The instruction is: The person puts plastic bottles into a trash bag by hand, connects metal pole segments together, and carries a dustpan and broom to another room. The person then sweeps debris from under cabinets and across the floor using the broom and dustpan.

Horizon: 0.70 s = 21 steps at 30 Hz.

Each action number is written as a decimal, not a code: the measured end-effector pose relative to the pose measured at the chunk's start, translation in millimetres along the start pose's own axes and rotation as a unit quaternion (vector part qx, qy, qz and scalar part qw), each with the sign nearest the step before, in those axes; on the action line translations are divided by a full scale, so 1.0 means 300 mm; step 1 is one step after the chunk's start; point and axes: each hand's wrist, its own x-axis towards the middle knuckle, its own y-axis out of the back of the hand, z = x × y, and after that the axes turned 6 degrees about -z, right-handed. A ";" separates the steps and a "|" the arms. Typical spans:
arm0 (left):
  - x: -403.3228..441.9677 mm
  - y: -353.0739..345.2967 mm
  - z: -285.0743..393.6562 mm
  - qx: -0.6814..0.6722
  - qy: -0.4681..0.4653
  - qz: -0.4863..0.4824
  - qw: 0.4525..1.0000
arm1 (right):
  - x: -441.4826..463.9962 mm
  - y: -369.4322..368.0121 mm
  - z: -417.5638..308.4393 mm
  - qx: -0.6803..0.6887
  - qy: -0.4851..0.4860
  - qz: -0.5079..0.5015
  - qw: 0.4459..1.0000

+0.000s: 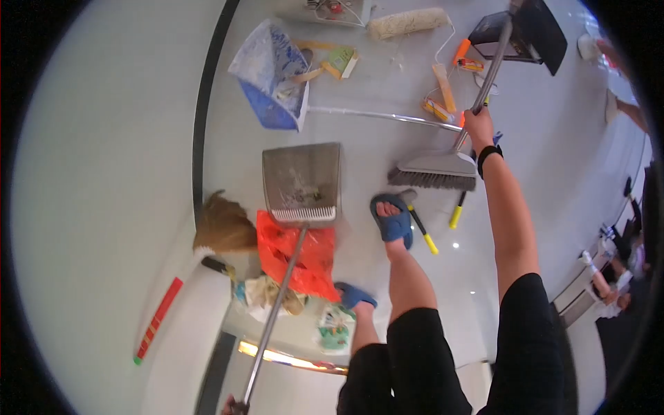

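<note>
My right hand [478,129] is wrapped round the metal handle of a grey broom [436,166]. Its dark bristles hang just above or on the floor; I cannot tell which. At the lower left edge, my left hand [228,405] grips the end of a long metal handle, only partly in view. That handle leads to a grey dustpan [302,173] with a row of pale comb teeth and some dirt in its pan. The dustpan lies partly over a red plastic bag [297,259].
A paint-smeared blue bucket [270,83] and a paint roller [408,23] lie farther off. A straw-coloured broom [225,225] rests by the wall. Near my sandalled foot [392,220] lies a yellow-and-black-handled tool [423,232]. A black dustpan [532,34] stands upper right. Other people are at right.
</note>
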 end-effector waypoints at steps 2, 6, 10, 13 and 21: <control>-0.017 0.001 -0.034 0.004 -0.050 -0.004 0.999 | -0.104 0.094 -0.032 0.116 0.012 -0.043 0.992; 0.046 -0.053 -0.159 -0.074 -0.119 -0.046 0.989 | -0.318 0.420 -0.136 0.324 -0.030 -0.155 0.933; 0.115 -0.207 -0.260 -0.102 -0.267 -0.007 0.958 | -0.593 0.763 -0.238 0.428 0.050 -0.152 0.890; 0.205 -0.340 -0.313 -0.161 -0.358 0.022 0.920 | -0.847 0.867 -0.240 0.354 0.103 -0.199 0.908; -0.056 -0.548 -0.386 -0.133 -0.385 0.096 0.908 | -1.303 1.129 -0.114 0.308 0.169 -0.294 0.889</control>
